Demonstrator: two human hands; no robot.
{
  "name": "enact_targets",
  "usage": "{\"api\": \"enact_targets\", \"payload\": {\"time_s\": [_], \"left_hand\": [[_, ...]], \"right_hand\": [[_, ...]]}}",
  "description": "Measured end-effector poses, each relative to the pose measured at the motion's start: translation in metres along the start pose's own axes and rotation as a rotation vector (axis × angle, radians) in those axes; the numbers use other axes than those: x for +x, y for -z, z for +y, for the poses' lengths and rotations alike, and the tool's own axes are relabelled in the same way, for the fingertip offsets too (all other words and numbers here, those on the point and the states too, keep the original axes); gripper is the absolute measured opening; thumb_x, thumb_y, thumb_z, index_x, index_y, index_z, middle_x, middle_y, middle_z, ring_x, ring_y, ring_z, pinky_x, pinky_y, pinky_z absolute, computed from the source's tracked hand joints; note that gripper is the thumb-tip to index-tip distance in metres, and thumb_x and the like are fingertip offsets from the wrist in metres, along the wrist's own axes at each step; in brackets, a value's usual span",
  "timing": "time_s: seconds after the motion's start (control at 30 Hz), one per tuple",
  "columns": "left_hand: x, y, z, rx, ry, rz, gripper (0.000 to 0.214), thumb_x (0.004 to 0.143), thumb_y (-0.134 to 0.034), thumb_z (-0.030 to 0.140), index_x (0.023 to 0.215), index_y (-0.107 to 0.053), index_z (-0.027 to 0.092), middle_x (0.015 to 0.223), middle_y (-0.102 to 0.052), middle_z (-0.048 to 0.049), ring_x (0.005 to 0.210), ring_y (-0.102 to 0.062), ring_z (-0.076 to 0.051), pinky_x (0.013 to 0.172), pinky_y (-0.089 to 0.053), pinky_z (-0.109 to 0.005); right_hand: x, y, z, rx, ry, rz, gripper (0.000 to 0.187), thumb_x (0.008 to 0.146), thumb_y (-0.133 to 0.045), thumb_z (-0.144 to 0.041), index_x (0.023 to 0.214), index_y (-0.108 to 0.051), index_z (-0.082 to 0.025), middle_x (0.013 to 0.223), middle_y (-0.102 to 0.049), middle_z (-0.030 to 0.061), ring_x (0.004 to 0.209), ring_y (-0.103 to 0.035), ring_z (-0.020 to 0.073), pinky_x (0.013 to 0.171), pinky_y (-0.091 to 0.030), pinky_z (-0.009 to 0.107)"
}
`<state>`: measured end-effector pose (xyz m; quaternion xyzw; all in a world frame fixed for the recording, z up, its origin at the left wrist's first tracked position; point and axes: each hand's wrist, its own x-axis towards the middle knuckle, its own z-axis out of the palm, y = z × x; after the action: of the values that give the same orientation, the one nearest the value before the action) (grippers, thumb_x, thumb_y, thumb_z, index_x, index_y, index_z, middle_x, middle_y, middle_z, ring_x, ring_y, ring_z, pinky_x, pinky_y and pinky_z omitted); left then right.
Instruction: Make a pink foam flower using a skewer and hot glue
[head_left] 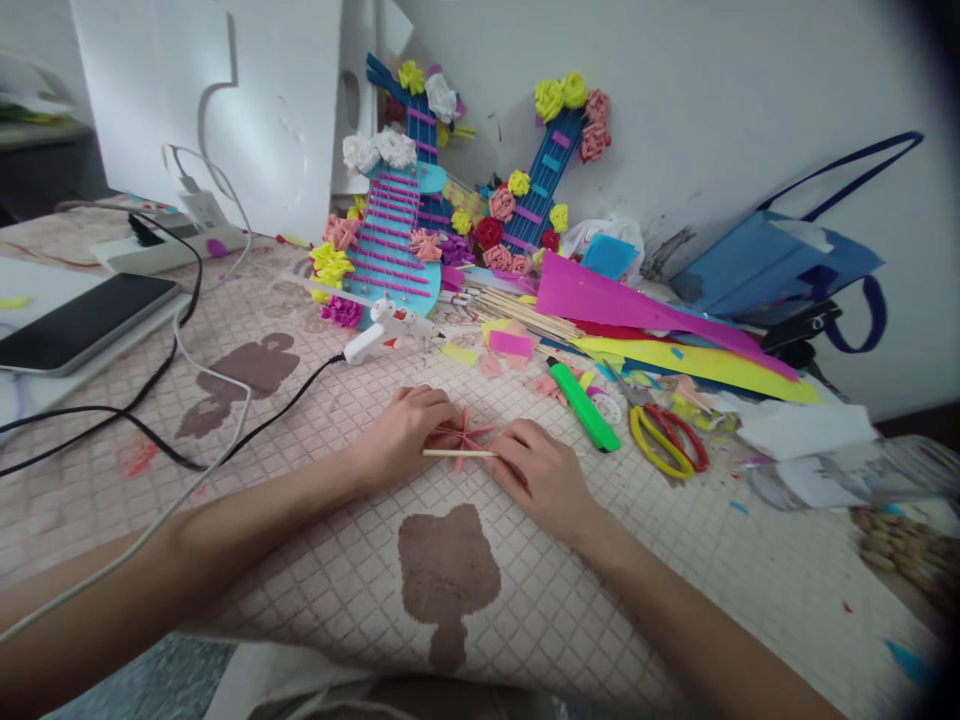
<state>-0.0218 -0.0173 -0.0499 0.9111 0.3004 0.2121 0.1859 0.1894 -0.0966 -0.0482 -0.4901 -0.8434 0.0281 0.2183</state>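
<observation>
Now, in the head view, the right hand [541, 478] pinches a thin stick [457, 453], fingers almost closed. Pink paper [466, 438] sits between both hands, under the stick. The left hand [411, 432] curls against the paper; I can't tell how tightly.

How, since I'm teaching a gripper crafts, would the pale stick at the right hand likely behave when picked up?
The pale stick would probably feel light, being so thin. It is likely fairly stiff, since its visible length runs straight beyond the right hand. Being slender, it may snap if bent hard.
</observation>
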Motion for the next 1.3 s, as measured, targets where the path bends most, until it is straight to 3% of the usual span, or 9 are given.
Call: {"api": "enact_targets", "payload": {"time_s": [0.3,0.47,0.7,0.77,0.97,1.3], "left_hand": [[0.003,0.008,-0.005,-0.045,-0.072,-0.068,0.024,0.082,-0.068,0.03,0.102,-0.063,0.019,0.097,-0.063,-0.0055,0.095,-0.058,-0.02,0.082,-0.042,-0.031],[0.003,0.018,-0.008,-0.122,-0.14,-0.117,0.025,0.085,-0.063,0.026,0.108,-0.059,0.018,0.104,-0.062,-0.007,0.1,-0.058,-0.019,0.086,-0.045,-0.032],[0.004,0.034,0.002,-0.22,-0.2,0.064,0.012,0.09,-0.053,0.018,0.099,-0.061,0.017,0.097,-0.064,-0.0046,0.096,-0.058,-0.015,0.087,-0.047,-0.03],[0.002,0.035,0.006,-0.225,-0.245,0.049,0.011,0.091,-0.053,0.02,0.098,-0.061,0.018,0.097,-0.064,-0.0042,0.095,-0.058,-0.015,0.085,-0.046,-0.03],[-0.012,0.026,0.001,-0.084,-0.35,-0.094,0.017,0.089,-0.06,0.032,0.102,-0.061,0.02,0.103,-0.066,-0.0037,0.097,-0.056,-0.018,0.088,-0.041,-0.034],[-0.012,0.023,0.014,0.114,-0.381,-0.053,0.014,0.092,-0.051,0.019,0.1,-0.062,0.022,0.095,-0.066,-0.0024,0.091,-0.057,-0.016,0.085,-0.039,-0.032]], "right_hand": [[-0.01,0.005,0.005,-0.028,-0.025,-0.036,0.024,0.095,-0.044,-0.031,0.089,-0.064,-0.019,0.085,-0.061,0.0049,0.081,-0.057,0.0161,0.071,-0.045,0.028],[-0.014,0.011,-0.004,-0.016,0.034,0.041,0.025,0.097,-0.042,-0.03,0.102,-0.064,-0.02,0.085,-0.064,0.0041,0.076,-0.059,0.0146,0.067,-0.046,0.026],[-0.016,0.005,-0.013,0.024,0.004,-0.021,0.025,0.098,-0.04,-0.028,0.098,-0.063,-0.019,0.087,-0.063,0.0035,0.073,-0.059,0.0137,0.062,-0.045,0.025],[-0.016,0.004,-0.012,0.018,-0.032,-0.046,0.025,0.098,-0.04,-0.027,0.097,-0.063,-0.019,0.089,-0.063,0.0041,0.075,-0.06,0.0143,0.061,-0.046,0.025],[-0.015,0.003,-0.01,0.022,-0.075,-0.086,0.023,0.097,-0.04,-0.026,0.098,-0.062,-0.018,0.09,-0.062,0.0045,0.077,-0.06,0.0148,0.064,-0.047,0.026],[-0.016,0.002,-0.009,0.052,-0.097,-0.09,0.022,0.097,-0.04,-0.025,0.102,-0.061,-0.019,0.089,-0.061,0.0043,0.078,-0.059,0.0148,0.067,-0.047,0.027]]}}
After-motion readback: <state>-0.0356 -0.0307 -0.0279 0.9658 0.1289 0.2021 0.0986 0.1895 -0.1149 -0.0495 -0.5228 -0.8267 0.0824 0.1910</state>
